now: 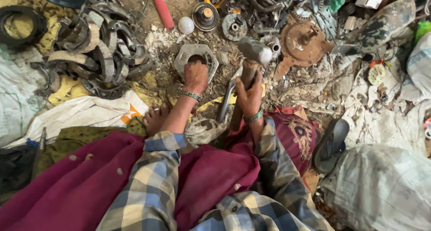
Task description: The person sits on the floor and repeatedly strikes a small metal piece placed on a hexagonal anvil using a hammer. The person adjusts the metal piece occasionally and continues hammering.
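Two hands work over my littered floor (pixel 314 87): a heap of curved metal bands (pixel 96 47) lies at left, the hexagonal metal plate (pixel 196 57) sits ahead under my left hand (pixel 195 77), pressed flat, while my right hand (pixel 249 95) grips a raised hammer (pixel 251 56).

Both arms reach forward; the left hand (pixel 195 77) lies palm-down with fingers curled, while the right hand (pixel 249 95) is fisted, raised beside it.
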